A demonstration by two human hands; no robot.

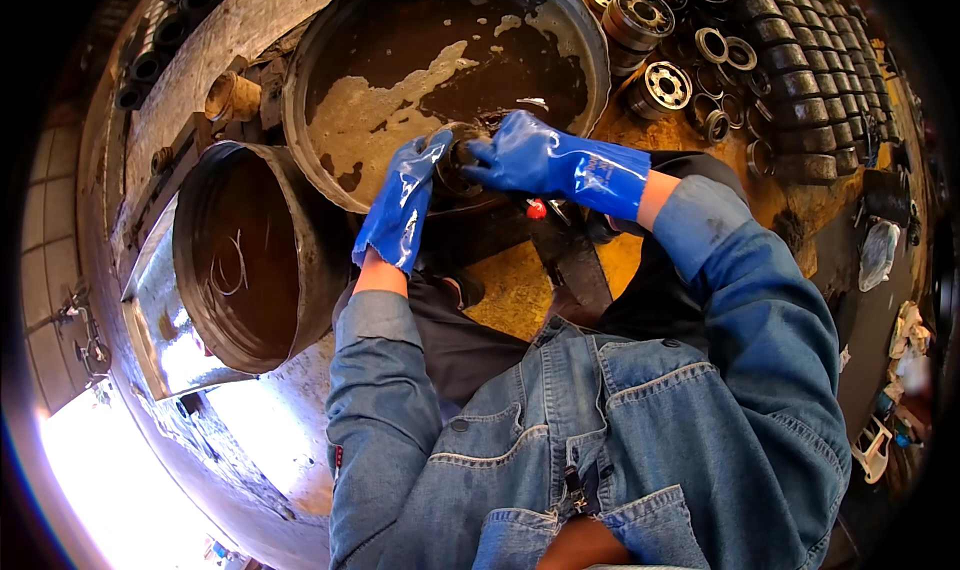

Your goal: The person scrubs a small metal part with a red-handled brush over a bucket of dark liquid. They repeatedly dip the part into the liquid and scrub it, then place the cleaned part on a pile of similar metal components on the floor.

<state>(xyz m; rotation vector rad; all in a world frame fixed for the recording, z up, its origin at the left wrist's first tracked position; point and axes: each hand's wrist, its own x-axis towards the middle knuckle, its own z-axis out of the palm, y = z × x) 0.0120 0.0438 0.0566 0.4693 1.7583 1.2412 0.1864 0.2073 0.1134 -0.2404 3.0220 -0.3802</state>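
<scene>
Head view: two gloved hands, left hand [400, 205] and right hand [520, 155], grip one bearing [458, 160].

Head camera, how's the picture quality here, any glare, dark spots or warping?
Head view: strong fisheye, straight edges bend toward a black rim; lower left is blown out white by glare; the basin of dark liquid is evenly lit with pale foam; the gloved left hand and right hand are sharp, the round part between them is in shadow; bearings at upper right are clear.
</scene>
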